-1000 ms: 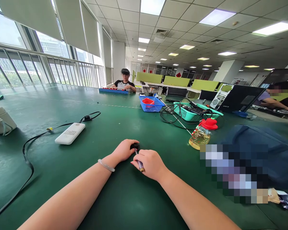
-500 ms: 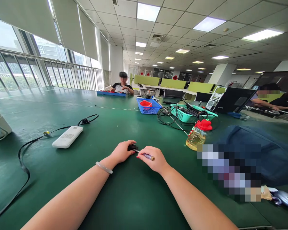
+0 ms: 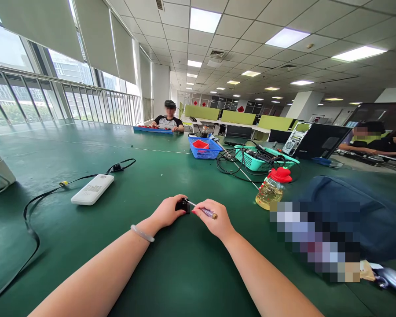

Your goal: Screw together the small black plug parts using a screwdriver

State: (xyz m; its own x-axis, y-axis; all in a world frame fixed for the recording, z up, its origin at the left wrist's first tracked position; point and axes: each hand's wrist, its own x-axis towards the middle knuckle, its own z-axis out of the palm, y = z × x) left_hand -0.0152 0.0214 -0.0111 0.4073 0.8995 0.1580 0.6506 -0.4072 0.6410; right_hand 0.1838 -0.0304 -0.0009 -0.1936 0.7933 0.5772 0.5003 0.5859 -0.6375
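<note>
My left hand (image 3: 166,211) rests on the green table (image 3: 171,264) with its fingers closed around a small black part (image 3: 182,205). My right hand (image 3: 214,219) pinches a thin screwdriver (image 3: 205,211) with a clear purple handle. The tool's metal tip points left and meets the black part. A pale bangle (image 3: 142,234) sits on my left wrist. Both forearms stretch forward from the bottom of the view.
A white power bank (image 3: 92,189) with a black cable (image 3: 29,220) lies to the left. A bottle of yellow liquid with a red cap (image 3: 272,188) stands to the right, beside a dark blue bag (image 3: 356,207). Blue (image 3: 204,148) and teal baskets (image 3: 260,159) sit farther back. Other people sit at the far ends.
My right hand has turned the screwdriver from pointing steeply down to lying nearly flat, its tip now at the black part. The left hand stays on the part.
</note>
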